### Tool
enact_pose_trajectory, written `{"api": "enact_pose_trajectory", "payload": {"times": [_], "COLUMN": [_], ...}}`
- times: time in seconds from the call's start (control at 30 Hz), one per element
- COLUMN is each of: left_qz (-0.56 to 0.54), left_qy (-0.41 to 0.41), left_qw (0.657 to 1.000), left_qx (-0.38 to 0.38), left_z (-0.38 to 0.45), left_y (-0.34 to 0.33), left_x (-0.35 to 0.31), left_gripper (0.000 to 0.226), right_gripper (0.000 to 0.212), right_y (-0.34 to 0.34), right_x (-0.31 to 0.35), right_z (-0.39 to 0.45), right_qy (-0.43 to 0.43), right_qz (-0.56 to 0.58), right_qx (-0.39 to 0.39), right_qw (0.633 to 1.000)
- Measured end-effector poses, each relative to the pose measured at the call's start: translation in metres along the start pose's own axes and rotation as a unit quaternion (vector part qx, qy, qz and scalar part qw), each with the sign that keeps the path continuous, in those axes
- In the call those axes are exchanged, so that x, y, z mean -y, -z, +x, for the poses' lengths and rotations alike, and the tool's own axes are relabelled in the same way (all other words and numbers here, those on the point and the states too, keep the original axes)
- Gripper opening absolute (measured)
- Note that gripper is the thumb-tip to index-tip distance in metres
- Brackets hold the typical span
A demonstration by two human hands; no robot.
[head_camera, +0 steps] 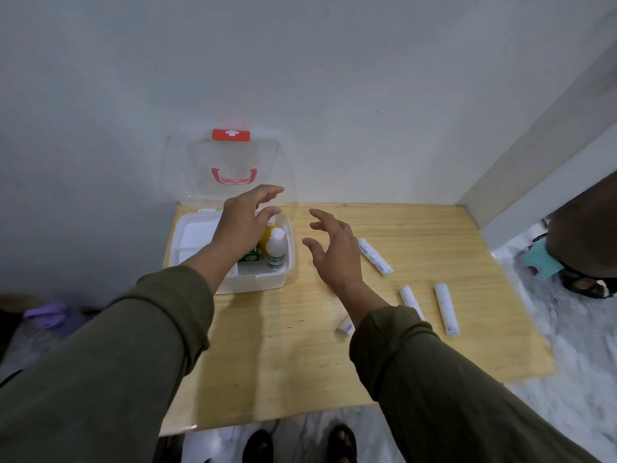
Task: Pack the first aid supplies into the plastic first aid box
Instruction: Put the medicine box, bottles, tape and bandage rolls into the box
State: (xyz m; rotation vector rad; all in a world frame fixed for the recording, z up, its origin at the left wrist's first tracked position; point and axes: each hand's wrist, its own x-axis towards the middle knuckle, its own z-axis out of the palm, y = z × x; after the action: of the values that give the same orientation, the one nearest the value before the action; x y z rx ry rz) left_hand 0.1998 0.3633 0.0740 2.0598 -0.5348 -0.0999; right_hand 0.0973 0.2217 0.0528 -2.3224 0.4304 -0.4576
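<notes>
First aid box (267, 279), lid raised, holding a white bottle (277, 250), yellow bottle (267, 237) and green carton (250, 255); left hand (242, 225) above, right hand (334, 248) beside, both empty, fingers spread.

Wooden table (417, 235) against a grey wall (334, 78), purple container (50, 317) at left.

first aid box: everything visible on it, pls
The first aid box is white, translucent-looking plastic, sitting open at the wooden table's far-left corner. Its clear lid, with red handle and cross latch, stands against the wall. Inside: a white bottle, a yellow one, a green packet. The left hand hovers above.
</notes>
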Motion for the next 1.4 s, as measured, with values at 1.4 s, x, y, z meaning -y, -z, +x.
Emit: {"api": "enact_pose_trajectory", "payload": {"times": [1.4], "left_qz": [0.052], "left_qy": [0.251], "left_qw": [0.965], "left_qx": [0.052], "left_z": [-0.002], "left_y": [-0.249], "left_x": [-0.042], "left_gripper": [0.079], "right_gripper": [0.068], "right_y": [0.122], "right_x": [-0.201], "right_z": [-0.045], "right_qy": [-0.138], "right_qz": [-0.009], "right_qx": [0.211], "right_qw": [0.968]}}
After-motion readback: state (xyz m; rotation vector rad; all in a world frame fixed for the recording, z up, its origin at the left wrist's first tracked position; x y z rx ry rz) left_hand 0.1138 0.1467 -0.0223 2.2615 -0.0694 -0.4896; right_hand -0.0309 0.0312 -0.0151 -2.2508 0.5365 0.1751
